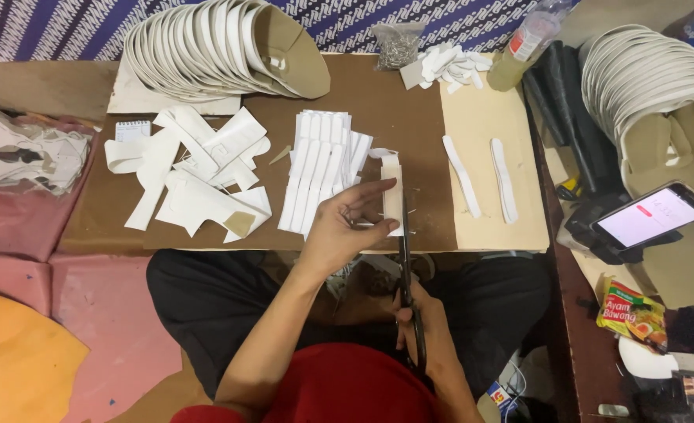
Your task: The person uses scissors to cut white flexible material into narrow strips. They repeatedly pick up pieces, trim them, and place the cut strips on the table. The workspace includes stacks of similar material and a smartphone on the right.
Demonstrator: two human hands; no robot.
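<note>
The right hand (pixel 425 325), nearest the body, is clenched through the handles of black scissors (pixel 404 258) whose blades point away, up along a white strip (pixel 392 196). Just left of the scissors, the left hand (pixel 347 223) pinches that strip over the brown board's (pixel 409 110) near edge. A slip could nick those fingertips or skew the cut. Beyond lie cut strips (pixel 319 176).

The left hand (pixel 345 227) pinches a strip (pixel 392 194) at the board's (pixel 409 117) near edge, scissors (pixel 406 274) rising from the right hand (pixel 421 321) just behind. Cut strips (pixel 319 176) lie left of that hand, two loose strips (pixel 480 180) to its right.
</note>
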